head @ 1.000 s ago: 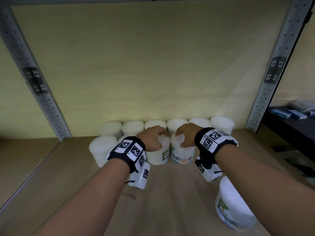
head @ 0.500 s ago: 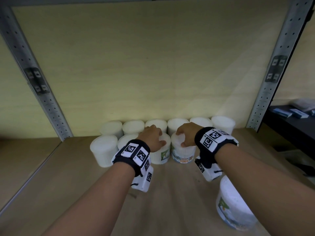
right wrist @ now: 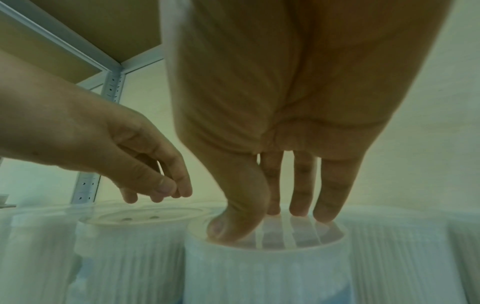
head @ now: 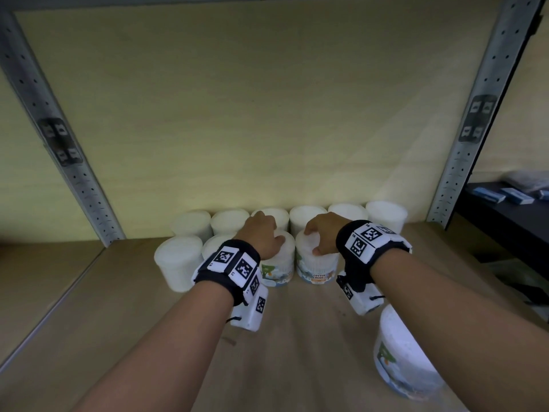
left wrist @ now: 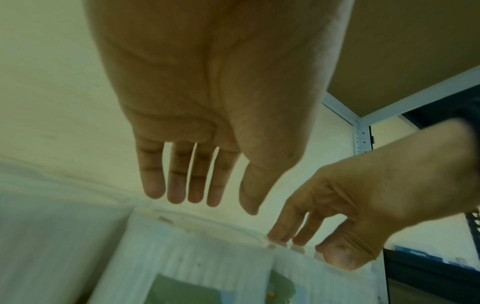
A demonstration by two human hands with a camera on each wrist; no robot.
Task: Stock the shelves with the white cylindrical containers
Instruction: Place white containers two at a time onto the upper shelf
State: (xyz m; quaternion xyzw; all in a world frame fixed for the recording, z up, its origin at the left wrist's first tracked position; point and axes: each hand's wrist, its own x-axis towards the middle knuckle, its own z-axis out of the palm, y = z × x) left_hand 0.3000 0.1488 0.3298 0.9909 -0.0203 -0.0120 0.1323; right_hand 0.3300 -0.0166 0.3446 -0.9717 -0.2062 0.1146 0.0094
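Two labelled white containers stand side by side in a front row on the wooden shelf (head: 118, 307). My left hand (head: 261, 233) hovers just above the left one (head: 279, 269), fingers straight and relaxed (left wrist: 192, 181), touching nothing. My right hand (head: 319, 233) arches over the right container (head: 318, 270), thumb and fingertips (right wrist: 322, 205) resting on its lid (right wrist: 259, 246) without clasping it. Behind them a back row of several white containers (head: 309, 215) lines the wall. Two more (head: 178, 260) stand to the left in the front row.
Another white container (head: 401, 358) stands near the shelf's front right, under my right forearm. Grey perforated uprights (head: 74, 173) (head: 469, 144) frame the bay. A dark table with blue boxes (head: 505, 197) lies beyond the right upright.
My left hand has let go of the left container, lifted off it and drawn back a little. My right hand stays on the right container's lid.
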